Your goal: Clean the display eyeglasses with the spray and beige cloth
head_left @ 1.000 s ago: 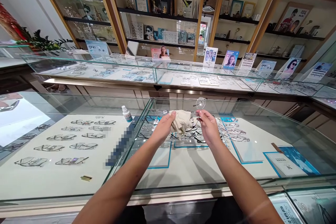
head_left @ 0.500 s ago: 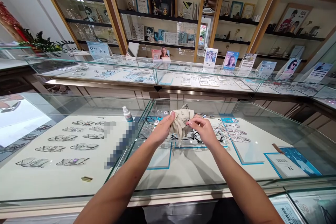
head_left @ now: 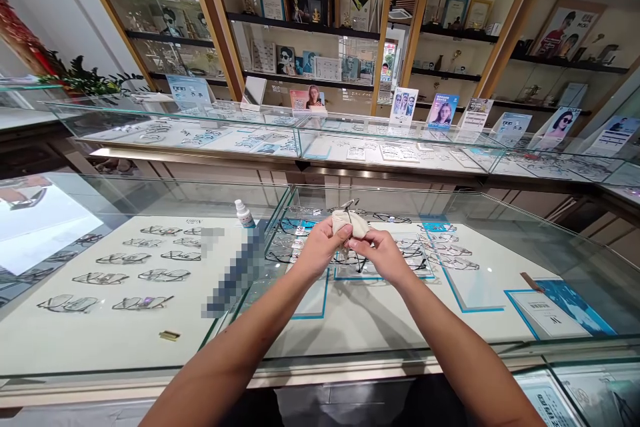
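Observation:
Both hands meet above the glass display case, around a bunched beige cloth (head_left: 356, 221). My left hand (head_left: 323, 245) presses the cloth with its thumb on the near side. My right hand (head_left: 383, 252) pinches the cloth's lower right part. Thin dark parts of a pair of glasses (head_left: 352, 205) stick out above the cloth; the rest of that pair is covered by cloth and fingers. Below and behind the hands, several eyeglass frames (head_left: 413, 248) lie inside the case.
A white bottle (head_left: 244, 215) stands left of the hands. Rows of glasses (head_left: 165, 275) and a small gold piece (head_left: 169, 335) are at the left. Blue-edged cards (head_left: 545, 313) lie at the right. Another glass case (head_left: 300, 140) runs across behind, with shelves beyond.
The cloth, which hung down loosely, is now bunched and folded between the hands. My right hand has moved slightly left and down, closer to my left hand. The view has shifted slightly.

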The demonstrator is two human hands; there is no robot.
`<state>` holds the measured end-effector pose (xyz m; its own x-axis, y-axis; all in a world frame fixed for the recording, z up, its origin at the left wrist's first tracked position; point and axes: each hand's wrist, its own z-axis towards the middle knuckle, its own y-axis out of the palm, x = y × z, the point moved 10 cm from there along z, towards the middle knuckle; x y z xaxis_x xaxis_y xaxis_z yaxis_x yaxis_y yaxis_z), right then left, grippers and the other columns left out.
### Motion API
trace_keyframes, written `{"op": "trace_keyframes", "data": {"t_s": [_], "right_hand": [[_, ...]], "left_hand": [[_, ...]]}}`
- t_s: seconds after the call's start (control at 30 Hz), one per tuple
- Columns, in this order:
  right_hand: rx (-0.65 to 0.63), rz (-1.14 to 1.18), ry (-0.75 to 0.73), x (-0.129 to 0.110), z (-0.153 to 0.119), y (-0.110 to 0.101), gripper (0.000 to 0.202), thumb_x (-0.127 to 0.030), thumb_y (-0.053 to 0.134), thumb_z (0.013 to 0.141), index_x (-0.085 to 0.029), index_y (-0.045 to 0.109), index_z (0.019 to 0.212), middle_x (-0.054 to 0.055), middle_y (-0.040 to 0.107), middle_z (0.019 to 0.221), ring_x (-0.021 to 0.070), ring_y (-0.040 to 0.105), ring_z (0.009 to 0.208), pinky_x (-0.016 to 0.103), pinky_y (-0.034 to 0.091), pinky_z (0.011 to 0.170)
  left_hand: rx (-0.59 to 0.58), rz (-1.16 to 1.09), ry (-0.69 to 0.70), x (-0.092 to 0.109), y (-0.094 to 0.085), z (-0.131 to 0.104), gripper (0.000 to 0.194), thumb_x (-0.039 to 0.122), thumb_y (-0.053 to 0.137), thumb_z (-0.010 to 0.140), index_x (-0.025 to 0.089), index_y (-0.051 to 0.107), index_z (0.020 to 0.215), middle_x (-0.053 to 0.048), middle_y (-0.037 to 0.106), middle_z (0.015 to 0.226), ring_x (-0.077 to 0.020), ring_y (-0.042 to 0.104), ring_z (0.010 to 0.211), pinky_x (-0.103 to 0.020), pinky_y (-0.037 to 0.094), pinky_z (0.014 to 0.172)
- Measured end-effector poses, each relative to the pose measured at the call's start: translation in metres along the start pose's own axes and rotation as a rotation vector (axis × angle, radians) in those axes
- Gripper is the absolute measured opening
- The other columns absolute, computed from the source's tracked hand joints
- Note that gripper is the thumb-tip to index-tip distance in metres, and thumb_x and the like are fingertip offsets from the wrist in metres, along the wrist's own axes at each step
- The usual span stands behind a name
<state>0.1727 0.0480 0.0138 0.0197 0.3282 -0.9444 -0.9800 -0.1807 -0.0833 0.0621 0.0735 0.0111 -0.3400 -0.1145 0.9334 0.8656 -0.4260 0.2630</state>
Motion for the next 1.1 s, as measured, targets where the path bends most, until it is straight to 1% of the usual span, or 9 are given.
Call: {"op": "trace_keyframes", "data": {"t_s": [0.1,0.2,0.37,0.47,0.6,0.73,0.93,1.0,1.1], "right_hand": [[-0.003,-0.010,-0.015,-0.003,-0.002,0.006,0.030,-0.052,0.079,0.084,-0.023,0.086,0.088,0.004,0.072,0.090,0.0193,0.054,0.079,0.033,0.044,0.074],[-0.004,0.069,0.041,0.003,-0.003,0.007,0.030,-0.051,0.081,0.082,-0.023,0.086,0.090,0.005,0.076,0.095,0.0201,0.058,0.083,0.034,0.046,0.078],[0.044,0.268,0.156,0.021,-0.002,0.001,0.032,-0.053,0.085,0.076,-0.023,0.085,0.085,0.005,0.079,0.088,0.0206,0.063,0.085,0.035,0.047,0.085],[0.015,0.278,0.184,0.025,-0.002,0.006,0.036,-0.056,0.087,0.073,-0.022,0.085,0.083,0.004,0.078,0.084,0.0211,0.064,0.085,0.036,0.048,0.088],[-0.018,0.247,0.166,0.017,-0.004,0.014,0.038,-0.058,0.086,0.074,-0.021,0.085,0.085,0.004,0.076,0.087,0.0211,0.064,0.087,0.036,0.048,0.088],[-0.036,0.248,0.165,0.013,-0.006,0.015,0.035,-0.055,0.086,0.076,-0.021,0.085,0.085,0.005,0.077,0.091,0.0205,0.064,0.087,0.035,0.048,0.086],[-0.036,0.328,0.210,0.022,-0.006,0.012,0.034,-0.053,0.088,0.074,-0.021,0.084,0.084,0.004,0.077,0.085,0.0188,0.062,0.084,0.033,0.046,0.083],[-0.066,0.322,0.210,0.021,-0.007,0.017,0.036,-0.054,0.087,0.075,-0.020,0.084,0.085,0.005,0.077,0.085,0.0191,0.063,0.085,0.033,0.046,0.085],[-0.102,0.307,0.207,0.019,-0.009,0.026,0.037,-0.055,0.087,0.075,-0.020,0.084,0.085,0.005,0.077,0.087,0.0200,0.064,0.085,0.035,0.047,0.086]], "left_hand": [[0.055,-0.008,-0.007,-0.002,-0.003,-0.001,0.051,0.063,0.072,0.088,0.013,0.072,0.100,-0.008,0.074,0.083,-0.0168,0.064,0.066,-0.027,0.048,0.062],[0.029,-0.051,-0.062,-0.001,-0.003,-0.001,0.055,0.067,0.068,0.089,0.012,0.073,0.095,-0.005,0.068,0.069,-0.0157,0.061,0.061,-0.026,0.047,0.060],[-0.062,-0.116,-0.098,0.005,0.001,-0.001,0.048,0.047,0.088,0.077,0.014,0.072,0.108,-0.004,0.073,0.081,-0.0153,0.064,0.069,-0.025,0.050,0.066],[-0.027,-0.079,-0.039,0.006,0.000,-0.001,0.047,0.042,0.091,0.075,0.015,0.070,0.107,-0.004,0.073,0.086,-0.0150,0.065,0.071,-0.024,0.050,0.067],[0.046,-0.034,0.029,0.004,-0.005,-0.002,0.043,0.056,0.079,0.085,0.015,0.067,0.092,0.001,0.062,0.065,-0.0107,0.054,0.056,-0.022,0.043,0.056],[0.009,-0.043,-0.009,0.006,-0.004,-0.001,0.057,0.069,0.066,0.090,0.013,0.066,0.081,0.000,0.057,0.057,-0.0104,0.050,0.051,-0.022,0.040,0.052],[-0.070,-0.097,-0.069,0.009,0.001,-0.002,0.053,0.048,0.091,0.074,0.015,0.066,0.107,-0.002,0.069,0.080,-0.0120,0.059,0.063,-0.023,0.049,0.061],[-0.058,-0.076,-0.035,0.009,0.003,-0.002,0.048,0.047,0.090,0.075,0.016,0.065,0.102,0.001,0.064,0.072,-0.0096,0.054,0.057,-0.020,0.044,0.056],[0.034,-0.039,0.018,0.010,-0.002,-0.003,0.046,0.057,0.080,0.084,0.015,0.062,0.085,0.002,0.059,0.062,-0.0080,0.048,0.051,-0.019,0.038,0.051]]}}
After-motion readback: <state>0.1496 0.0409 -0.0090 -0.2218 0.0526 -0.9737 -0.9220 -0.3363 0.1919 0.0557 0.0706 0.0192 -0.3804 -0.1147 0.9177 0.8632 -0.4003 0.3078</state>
